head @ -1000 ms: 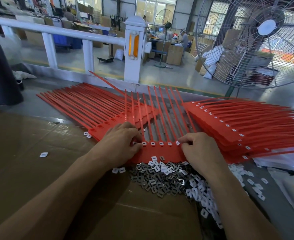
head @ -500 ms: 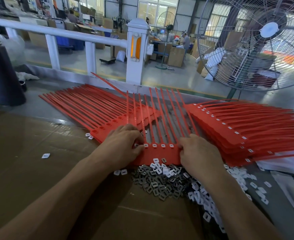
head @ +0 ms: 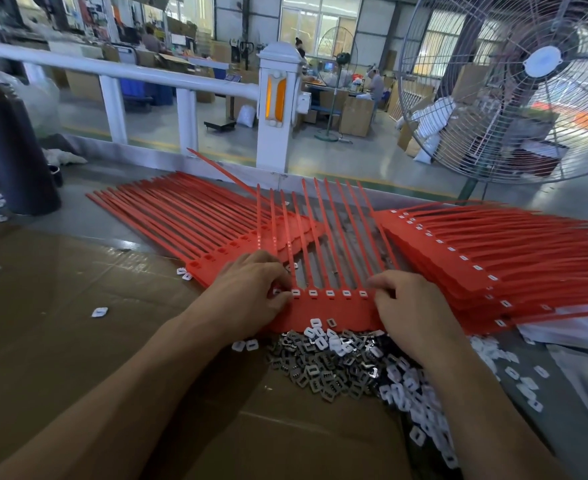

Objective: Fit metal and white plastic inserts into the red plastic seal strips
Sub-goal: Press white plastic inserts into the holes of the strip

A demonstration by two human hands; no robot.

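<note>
- Seal strips [head: 334,306], red plastic: one comb of them lies flat on the desk between both hands, its broad smooth band nearest the person and thin tails fanning away; a row of small square sockets along the band each shows a white insert.
- Metal inserts [head: 320,372]: a heap of small grey, glinting square clips just in front of the band, with two or three pieces resting on the band's near edge.
- White inserts [head: 413,403]: small rounded plastic squares with a slot, piled to the right of the metal heap and scattered further right.
- Left hand [head: 251,292] lies palm down on the band's left end, fingers curled, fingertips pinching at the leftmost socket; whatever small piece it may hold is hidden.
- Right hand [head: 410,306] lies palm down on the band's right end, fingers bent and its grip closed on the band's edge.
- Desk [head: 60,323] is covered near the person with glossy brown taped cardboard; beyond it the top is grey.
- Left stack [head: 188,216] of red combs shows empty sockets; right stack [head: 493,251] shows white-filled ones.
- White railing [head: 181,81] runs behind the desk; a big wire-caged fan [head: 527,81] stands right, with a factory floor and cartons beyond.
</note>
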